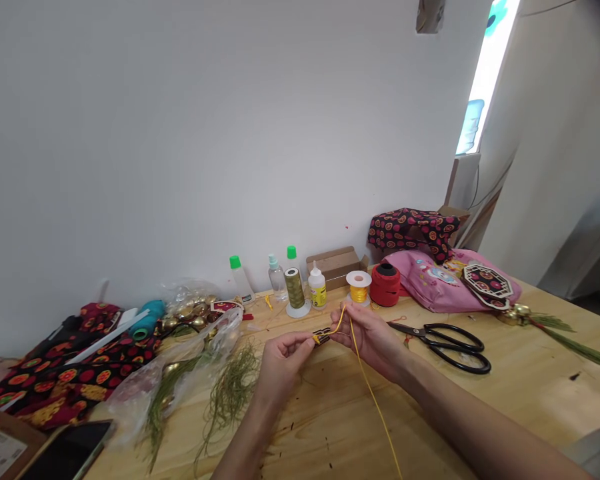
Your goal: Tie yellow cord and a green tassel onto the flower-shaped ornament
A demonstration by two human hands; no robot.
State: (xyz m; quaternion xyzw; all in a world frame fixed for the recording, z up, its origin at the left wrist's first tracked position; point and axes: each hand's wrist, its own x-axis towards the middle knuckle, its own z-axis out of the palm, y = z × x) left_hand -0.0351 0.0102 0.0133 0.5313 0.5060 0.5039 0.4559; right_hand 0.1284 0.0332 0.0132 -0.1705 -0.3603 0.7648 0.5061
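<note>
Between its thumb and fingers my left hand (pixel 286 355) pinches a small dark slotted piece (pixel 322 335) with yellow cord wound at its end. My right hand (pixel 373 337), just to the right, is closed on a yellow cord (pixel 367 383). From the right fingertips one stretch of the cord runs to the dark piece, and a long tail hangs down toward the table's front edge. Black-handled scissors (pixel 450 343) lie to the right of my right hand. Behind the hands stand a spool of yellow cord (pixel 359 293) and a white glue bottle (pixel 317 290).
Green thread strands (pixel 230 387) and a plastic bag (pixel 140 393) lie left of my hands. An olive thread cone (pixel 295 291), a red thread cone (pixel 386 287) and bottles line the wall. A pink bag (pixel 430 293) sits at right, a phone (pixel 67 453) at front left.
</note>
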